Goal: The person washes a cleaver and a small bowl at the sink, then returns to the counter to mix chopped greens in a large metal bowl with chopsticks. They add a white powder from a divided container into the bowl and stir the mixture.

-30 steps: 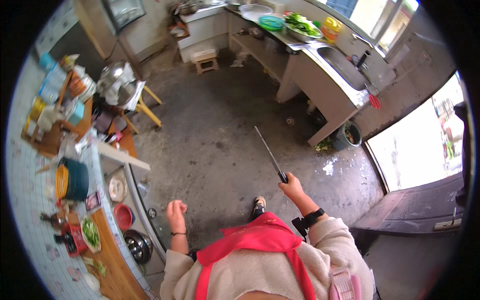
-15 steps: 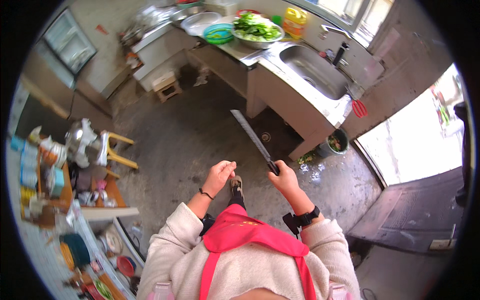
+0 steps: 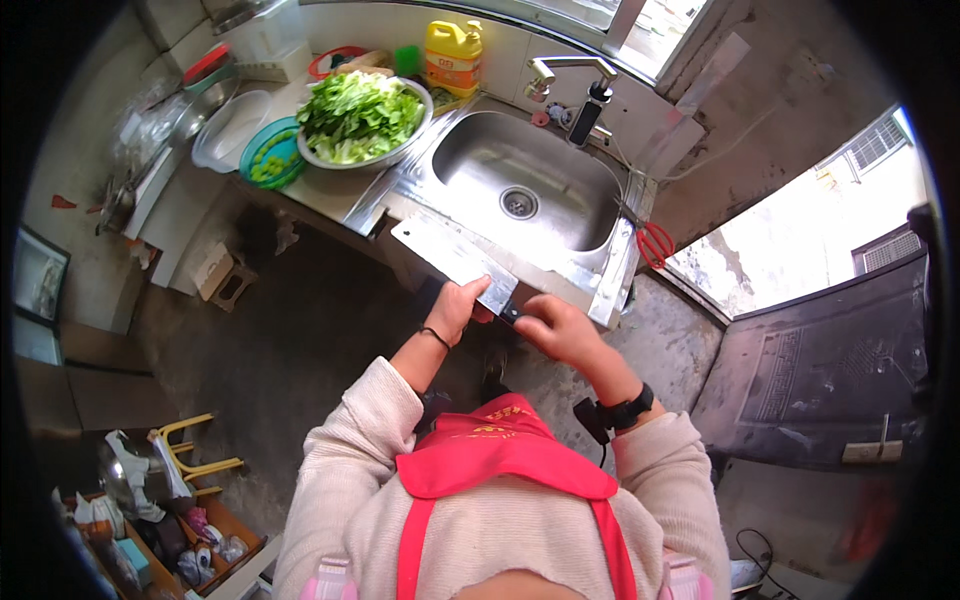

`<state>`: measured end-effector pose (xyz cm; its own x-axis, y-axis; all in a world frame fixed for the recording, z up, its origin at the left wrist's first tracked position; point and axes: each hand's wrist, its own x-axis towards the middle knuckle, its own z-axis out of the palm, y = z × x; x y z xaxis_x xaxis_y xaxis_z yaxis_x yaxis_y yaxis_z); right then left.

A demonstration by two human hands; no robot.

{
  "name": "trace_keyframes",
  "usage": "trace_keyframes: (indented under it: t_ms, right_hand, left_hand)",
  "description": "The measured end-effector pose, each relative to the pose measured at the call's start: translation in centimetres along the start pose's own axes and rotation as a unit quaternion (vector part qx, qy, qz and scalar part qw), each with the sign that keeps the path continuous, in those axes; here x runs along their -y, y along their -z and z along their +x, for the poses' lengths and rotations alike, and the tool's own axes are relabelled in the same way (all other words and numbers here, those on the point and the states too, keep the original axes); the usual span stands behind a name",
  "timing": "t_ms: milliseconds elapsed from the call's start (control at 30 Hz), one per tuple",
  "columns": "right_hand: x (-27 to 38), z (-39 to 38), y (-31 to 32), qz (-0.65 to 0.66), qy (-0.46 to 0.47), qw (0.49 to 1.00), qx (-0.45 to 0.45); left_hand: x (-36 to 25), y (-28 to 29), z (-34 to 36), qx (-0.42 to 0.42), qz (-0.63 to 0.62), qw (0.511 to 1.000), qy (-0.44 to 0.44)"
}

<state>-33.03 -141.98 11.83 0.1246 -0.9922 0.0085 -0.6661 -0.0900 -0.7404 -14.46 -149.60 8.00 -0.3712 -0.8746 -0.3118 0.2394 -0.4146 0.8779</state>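
A person in a red apron (image 3: 510, 460) stands at a kitchen counter with both hands close together, a broad cleaver (image 3: 450, 252) between them. The right hand (image 3: 560, 328) is wrapped around its black handle. The left hand (image 3: 458, 308) meets the blade close to the handle; whether those fingers are clamped on it, I cannot tell. The blade slants toward the far left, over the near edge of the counter (whether it touches there is unclear).

Beyond it lies a steel sink (image 3: 565, 180), its faucet (image 3: 585, 120) rising on the far side. Left of the sink, a wide bowl (image 3: 365, 163) heaped with leafy greens (image 3: 360, 110) crowds the counter, with a turquoise basket (image 3: 275, 180) and a pale tub (image 3: 232, 130) further left. A yellow jug (image 3: 453, 55) stands behind, at the far wall. Red-handled scissors (image 3: 654, 245) jut over the sink's right edge.

The counter's near edge runs from far left to near right. Dark floor (image 3: 280, 370) opens on the left, between a small beige stool (image 3: 222, 275) and a yellow-legged stool (image 3: 205, 467). On the right, a dark door (image 3: 830, 370) stands beside a bright doorway (image 3: 800, 235).
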Motion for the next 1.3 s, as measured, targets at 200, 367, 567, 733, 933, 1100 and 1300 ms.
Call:
trace_keyframes:
  t_ms: [200, 367, 567, 733, 933, 1100, 1300]
  right_hand:
    - [-14.8, 15.3, 10.7, 0.357, -0.255, 0.894, -0.087]
    - [-23.9, 26.1, 15.2, 0.532, -0.387, 0.739, -0.145]
    - [-27.3, 33.8, 19.3, 0.6, -0.248, 0.749, -0.132]
    - [-25.0, 32.7, 18.5, 0.423, -0.275, 0.856, -0.11]
    - [-17.3, 25.7, 8.5, 0.008, -0.06, 0.998, -0.008]
    - [-16.1, 27.1, 6.7, -0.098, -0.157, 0.978, -0.098]
    - [-15.6, 25.9, 6.4, 0.361, -0.32, 0.87, -0.101]
  left_hand:
    - [-2.9, -1.3, 12.2, -0.034, 0.056, 0.998, 0.019]
    - [-4.7, -3.2, 18.9, -0.036, 0.069, 0.994, 0.075]
    - [-4.5, -4.7, 25.0, -0.07, 0.051, 0.992, 0.092]
    - [-3.2, -4.5, 29.8, -0.042, 0.094, 0.988, 0.116]
    - [-3.0, -6.3, 34.4, 0.001, 0.065, 0.99, 0.124]
    - [-4.2, -6.7, 36.6, 0.027, 0.05, 0.987, 0.154]
    - [-5.2, -5.4, 41.7, -0.068, -0.23, 0.96, 0.142]
